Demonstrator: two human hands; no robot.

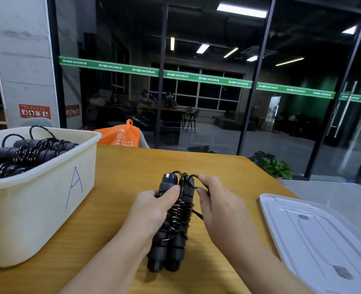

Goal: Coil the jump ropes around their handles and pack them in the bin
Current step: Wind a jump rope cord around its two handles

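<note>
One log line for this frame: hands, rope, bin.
left hand grips handles | right hand pinches rope loop at top | rope coiled round handles | bin holds coiled ropes | lid off

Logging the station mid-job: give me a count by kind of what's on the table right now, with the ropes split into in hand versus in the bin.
Jump rope in hand: 1, left hand grips the handles, right hand pinches the cord end
Coiled ropes in the bin: at least 2, exact number hidden
Bin, marked A: 1
Lid, white: 1
Orange bag: 1
Total: at least 6
</note>
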